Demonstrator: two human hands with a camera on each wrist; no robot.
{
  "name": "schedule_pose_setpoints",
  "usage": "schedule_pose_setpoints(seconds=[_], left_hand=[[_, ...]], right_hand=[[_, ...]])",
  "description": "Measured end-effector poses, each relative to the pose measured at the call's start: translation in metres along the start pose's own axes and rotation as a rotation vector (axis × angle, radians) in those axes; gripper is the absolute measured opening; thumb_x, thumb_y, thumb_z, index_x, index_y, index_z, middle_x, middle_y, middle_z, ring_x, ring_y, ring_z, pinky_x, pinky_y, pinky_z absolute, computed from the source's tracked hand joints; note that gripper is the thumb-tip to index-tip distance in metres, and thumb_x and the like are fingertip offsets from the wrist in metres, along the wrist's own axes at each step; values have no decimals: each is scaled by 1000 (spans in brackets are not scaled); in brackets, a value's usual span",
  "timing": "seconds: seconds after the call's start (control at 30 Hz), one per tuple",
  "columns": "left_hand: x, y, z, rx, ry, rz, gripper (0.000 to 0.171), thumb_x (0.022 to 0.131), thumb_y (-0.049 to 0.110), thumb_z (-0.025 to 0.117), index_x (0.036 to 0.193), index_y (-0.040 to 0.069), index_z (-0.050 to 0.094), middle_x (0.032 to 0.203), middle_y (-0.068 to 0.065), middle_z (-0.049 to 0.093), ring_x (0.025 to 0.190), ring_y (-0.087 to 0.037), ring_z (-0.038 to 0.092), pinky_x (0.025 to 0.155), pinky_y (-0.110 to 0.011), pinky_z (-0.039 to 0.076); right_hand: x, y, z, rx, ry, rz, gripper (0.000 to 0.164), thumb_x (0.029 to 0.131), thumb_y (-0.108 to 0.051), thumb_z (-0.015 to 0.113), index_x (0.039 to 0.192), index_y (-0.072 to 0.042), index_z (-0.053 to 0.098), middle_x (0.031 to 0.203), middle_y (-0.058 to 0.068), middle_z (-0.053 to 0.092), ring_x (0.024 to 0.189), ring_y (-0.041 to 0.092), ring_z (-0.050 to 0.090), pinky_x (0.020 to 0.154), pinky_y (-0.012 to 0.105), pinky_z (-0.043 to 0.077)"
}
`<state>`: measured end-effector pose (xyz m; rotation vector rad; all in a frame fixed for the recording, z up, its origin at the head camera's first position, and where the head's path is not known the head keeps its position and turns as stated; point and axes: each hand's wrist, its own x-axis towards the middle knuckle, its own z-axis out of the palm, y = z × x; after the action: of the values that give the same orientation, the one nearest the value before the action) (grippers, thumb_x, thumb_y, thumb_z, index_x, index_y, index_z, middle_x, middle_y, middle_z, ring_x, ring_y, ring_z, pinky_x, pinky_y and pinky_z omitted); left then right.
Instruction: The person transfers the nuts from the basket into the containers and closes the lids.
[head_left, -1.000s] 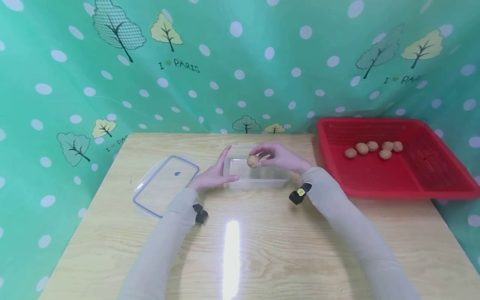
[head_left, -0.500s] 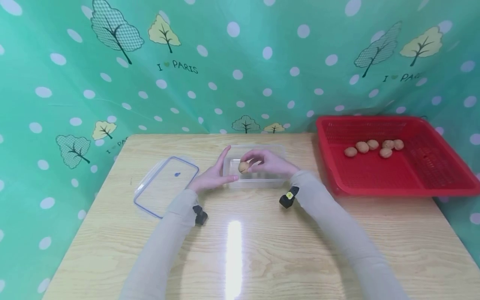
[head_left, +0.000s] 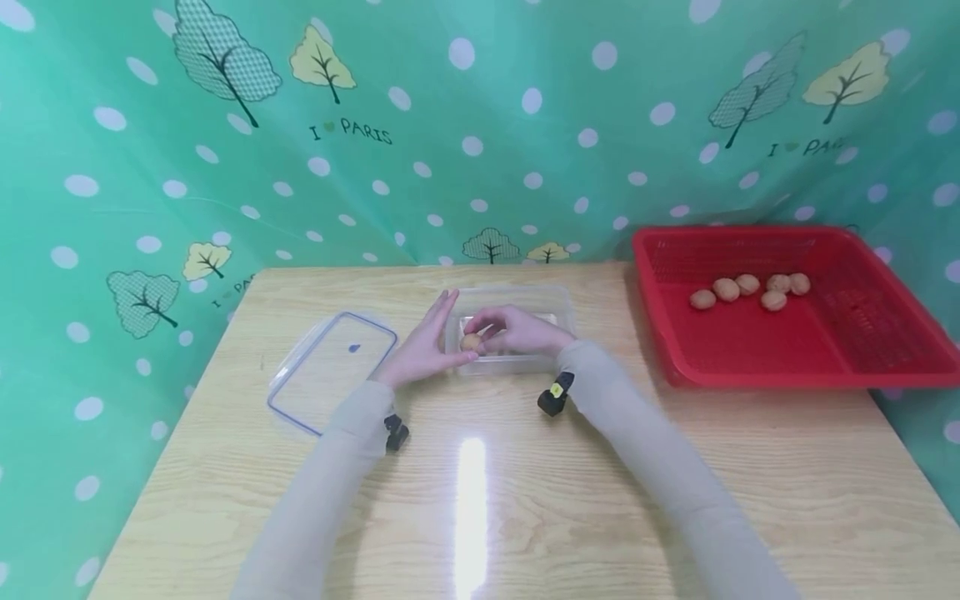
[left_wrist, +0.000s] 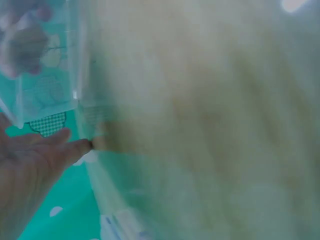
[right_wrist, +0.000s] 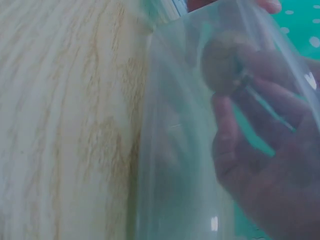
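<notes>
A clear plastic container (head_left: 517, 365) sits on the wooden table in the middle of the head view. Reaching down inside it near its left end, my right hand (head_left: 521, 331) pinches a walnut (head_left: 470, 342) between thumb and fingertips. Through the see-through wall, the right wrist view shows that walnut (right_wrist: 225, 62) at the fingertips. My left hand (head_left: 418, 354) lies at the container's left end with thumb and fingers extended and spread apart, the thumb by the front wall. The left wrist view has the left hand (left_wrist: 32, 165) right beside the container's end.
A clear lid with a blue seal (head_left: 330, 375) lies on the table to the left. At the right stands a red plastic basket (head_left: 750, 350) holding several walnuts (head_left: 726, 290). Behind the table hangs a green dotted curtain (head_left: 420, 108).
My right hand has moved left and down with the walnut, from over the middle of the container to low inside its left end. The left hand has stayed almost where it was.
</notes>
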<state>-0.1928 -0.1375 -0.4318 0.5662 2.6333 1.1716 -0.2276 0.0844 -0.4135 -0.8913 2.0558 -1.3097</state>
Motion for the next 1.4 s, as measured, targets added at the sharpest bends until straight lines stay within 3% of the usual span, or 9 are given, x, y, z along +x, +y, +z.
schedule_pose_setpoints(seconds=[0.1,0.27,0.53,0.67,0.87,1.0,1.2,1.4], left_hand=[[1,4,-2,13,-11,-11,114,78,54,74,156,25,-3,161,-9,-1,144,-34,9,109,-61,18],[6,7,-3,20,-20,-29,120,74,58,76,156,23,-4,158,-16,10,141,-36,21,107,-61,26],[12,11,-5,14,-99,-50,121,77,57,73,153,30,-17,155,-19,10,137,-41,28,102,-63,31],[15,14,-6,18,-116,-33,122,77,54,74,152,27,-19,157,-20,1,139,-43,21,102,-65,28],[20,16,-3,28,-77,3,125,75,60,73,152,29,-20,157,-1,-25,144,-36,0,105,-65,23],[22,13,-1,26,-40,19,128,71,62,76,153,25,-16,156,5,-27,144,-31,-5,107,-62,21],[23,13,0,26,-19,14,128,71,59,78,154,24,-13,159,5,-18,144,-33,8,108,-57,24],[22,17,2,32,-37,-20,124,74,53,78,155,21,-11,160,-1,-14,140,-41,20,105,-61,27]], right_hand=[[1,1,1,7,-9,47,39,88,-5,68,125,0,59,124,7,60,112,25,56,96,33,46],[3,4,2,-10,-40,63,37,88,-5,67,124,2,59,123,9,61,113,24,57,100,32,44],[3,6,1,-14,-68,83,36,90,-9,66,123,2,59,120,10,63,113,22,57,102,32,42],[3,6,1,-4,-46,76,38,89,-8,66,125,3,58,122,12,62,114,23,56,102,33,41],[2,6,2,-2,-18,65,40,90,-7,66,125,7,56,122,14,61,115,26,55,102,34,42],[3,6,1,0,-14,75,40,89,-8,66,125,6,57,122,13,61,115,25,55,102,35,41],[1,6,-1,15,18,98,39,91,-9,62,126,4,56,123,14,60,111,23,57,97,33,46],[-9,3,-9,61,137,125,37,94,-10,59,129,2,55,125,16,57,105,29,60,88,40,52]])
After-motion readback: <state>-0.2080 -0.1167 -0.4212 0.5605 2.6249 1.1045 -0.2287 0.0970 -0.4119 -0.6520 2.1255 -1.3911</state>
